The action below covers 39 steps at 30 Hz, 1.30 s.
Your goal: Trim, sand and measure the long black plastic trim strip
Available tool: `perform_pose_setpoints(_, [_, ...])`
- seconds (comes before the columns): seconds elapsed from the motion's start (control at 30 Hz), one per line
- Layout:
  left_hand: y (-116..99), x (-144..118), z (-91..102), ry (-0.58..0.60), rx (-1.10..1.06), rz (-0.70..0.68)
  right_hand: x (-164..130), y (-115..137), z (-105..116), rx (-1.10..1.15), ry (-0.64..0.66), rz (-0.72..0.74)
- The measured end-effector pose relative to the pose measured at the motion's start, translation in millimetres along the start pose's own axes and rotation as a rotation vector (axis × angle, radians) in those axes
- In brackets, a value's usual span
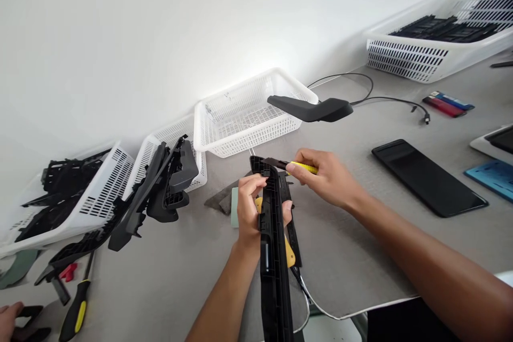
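Note:
My left hand (249, 206) is wrapped around the upper part of a long black plastic trim piece (274, 272), which stands on end toward me with its ribbed inner side showing. In my right hand (331, 176) is a yellow utility knife (306, 167). Its dark blade lies at the upper edge of the trim piece; whether it cuts in cannot be made out. Behind the trim, partly hidden, are a slim black tool (294, 230) and a yellow item (289, 254). A pale green pad (234, 214) and a dark grey cloth (219, 196) lie beside my left hand.
A white basket (256, 136) stands ahead, a dark curved trim piece (310, 109) across its rim. More baskets with black parts stand left and far right. A phone (428, 176) lies right. Bottom left are a screwdriver (78, 304) and another person's hand (10, 318).

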<state>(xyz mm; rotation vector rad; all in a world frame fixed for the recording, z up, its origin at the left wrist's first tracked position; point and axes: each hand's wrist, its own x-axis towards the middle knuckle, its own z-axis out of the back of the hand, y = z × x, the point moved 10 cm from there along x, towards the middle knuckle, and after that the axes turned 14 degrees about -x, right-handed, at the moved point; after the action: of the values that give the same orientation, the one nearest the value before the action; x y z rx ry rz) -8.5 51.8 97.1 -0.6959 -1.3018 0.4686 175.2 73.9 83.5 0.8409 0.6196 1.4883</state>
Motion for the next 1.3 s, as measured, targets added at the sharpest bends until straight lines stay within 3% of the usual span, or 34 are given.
perform_pose_setpoints(0.13, [2, 4, 11.4, -0.024, 0.027, -0.026, 2, 3, 7, -0.234, 0.019, 0.057])
perform_pose_setpoints(0.33, [0, 5, 15.3, 0.024, 0.17, -0.111, 2, 2, 9, -0.372, 0.033, 0.099])
perform_pose_setpoints(0.67, [-7, 13, 13.9, 0.141, 0.24, -0.161, 2, 3, 5, -0.406, 0.062, 0.138])
perform_pose_setpoints(0.83, [-13, 12, 6.7, 0.207, 0.257, -0.192, 4, -4, 13, -0.447, -0.011, 0.083])
perform_pose_setpoints(1.07, [-8, 14, 8.0, 0.222, 0.267, -0.138, 4, -5, 10, -0.459, 0.013, 0.069])
perform_pose_setpoints(1.2, [-7, 13, 6.3, 0.233, 0.262, -0.128, 4, -9, 15, -0.478, -0.036, 0.026])
perform_pose_setpoints(1.3, [-6, 12, 6.9, 0.221, 0.26, -0.124, 4, -6, 7, -0.443, 0.022, 0.06])
